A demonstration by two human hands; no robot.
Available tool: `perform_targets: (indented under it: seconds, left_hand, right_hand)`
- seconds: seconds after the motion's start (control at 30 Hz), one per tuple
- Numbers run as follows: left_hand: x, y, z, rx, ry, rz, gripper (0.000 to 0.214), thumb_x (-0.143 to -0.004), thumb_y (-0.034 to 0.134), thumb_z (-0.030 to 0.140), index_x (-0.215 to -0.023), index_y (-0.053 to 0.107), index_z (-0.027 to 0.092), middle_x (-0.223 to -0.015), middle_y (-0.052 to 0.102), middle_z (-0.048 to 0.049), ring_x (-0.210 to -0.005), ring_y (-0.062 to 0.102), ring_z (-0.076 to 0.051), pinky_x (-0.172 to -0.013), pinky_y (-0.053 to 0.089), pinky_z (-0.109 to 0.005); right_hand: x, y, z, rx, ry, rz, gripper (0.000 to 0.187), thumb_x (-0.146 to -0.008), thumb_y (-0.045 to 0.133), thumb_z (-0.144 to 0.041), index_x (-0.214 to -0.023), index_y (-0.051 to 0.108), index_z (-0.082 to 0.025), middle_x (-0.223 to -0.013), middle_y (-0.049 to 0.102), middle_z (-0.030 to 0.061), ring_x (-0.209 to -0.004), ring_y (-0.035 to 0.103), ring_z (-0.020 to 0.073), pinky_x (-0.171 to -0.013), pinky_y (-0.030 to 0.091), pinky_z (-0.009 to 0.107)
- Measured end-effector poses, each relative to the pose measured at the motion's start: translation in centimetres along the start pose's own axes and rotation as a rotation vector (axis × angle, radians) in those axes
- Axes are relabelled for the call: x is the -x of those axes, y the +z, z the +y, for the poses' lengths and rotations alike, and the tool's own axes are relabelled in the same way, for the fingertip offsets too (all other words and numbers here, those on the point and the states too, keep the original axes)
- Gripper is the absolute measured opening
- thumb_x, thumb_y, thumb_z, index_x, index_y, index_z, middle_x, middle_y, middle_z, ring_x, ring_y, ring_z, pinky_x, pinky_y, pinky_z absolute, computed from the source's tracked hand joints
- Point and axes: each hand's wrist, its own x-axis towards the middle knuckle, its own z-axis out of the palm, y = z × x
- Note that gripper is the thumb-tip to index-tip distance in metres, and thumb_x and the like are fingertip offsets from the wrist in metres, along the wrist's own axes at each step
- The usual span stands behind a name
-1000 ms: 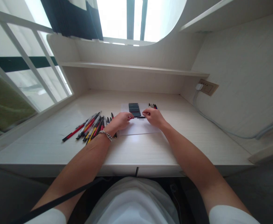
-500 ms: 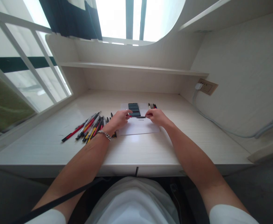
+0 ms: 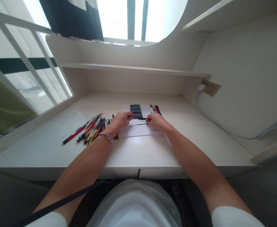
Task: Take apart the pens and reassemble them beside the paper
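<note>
Over a white sheet of paper (image 3: 140, 131), my left hand (image 3: 123, 120) is closed in a pinch on a red pen part, of which a small bit shows at the fingertips. My right hand (image 3: 155, 121) pinches a thin dark stick like a pen refill (image 3: 141, 124), which points left above the paper. Just beyond it, a short dark pen-like piece (image 3: 142, 118) lies near a small block of print. A dark, flat rectangular case (image 3: 136, 110) with stripes lies behind the hands. Fingers hide much of the held pieces.
A heap of red, yellow, black and clear pens (image 3: 93, 127) lies left of my left hand, partly behind my wrist. Several pens (image 3: 156, 109) stand in a row beyond my right hand. A grey cable (image 3: 214, 121) runs from the wall socket (image 3: 210, 88).
My right hand has moved slightly left and toward me, and the thin dark stick now shows in its fingers. The left hand has hardly moved, still on the red part.
</note>
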Motion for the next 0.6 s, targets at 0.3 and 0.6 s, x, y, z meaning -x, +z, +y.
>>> perform_targets:
  seconds: [0.3,0.6]
  left_hand:
    - [0.4,-0.2,0.6,0.028,0.09,0.044,0.026,-0.09,0.056,0.038,-0.1,0.077,0.027,-0.085,0.073,-0.0052,-0.066,0.059,-0.014,-0.061,0.041,-0.024]
    - [0.4,-0.2,2.1,0.044,0.26,-0.021,0.018,-0.086,0.061,0.026,-0.082,0.077,0.022,-0.081,0.073,-0.0045,-0.075,0.063,-0.016,-0.073,0.046,-0.026]
  right_hand:
    - [-0.4,0.7,-2.1,-0.606,0.045,-0.014,0.025,-0.094,0.047,-0.028,-0.091,0.067,-0.015,-0.084,0.07,0.0059,-0.061,0.059,0.0105,-0.054,0.041,0.02]
    - [0.5,1.3,-3.6,-0.991,0.167,-0.28,0.038,-0.098,0.043,-0.044,-0.094,0.069,-0.016,-0.09,0.074,0.0101,-0.061,0.061,0.0106,-0.056,0.046,0.02]
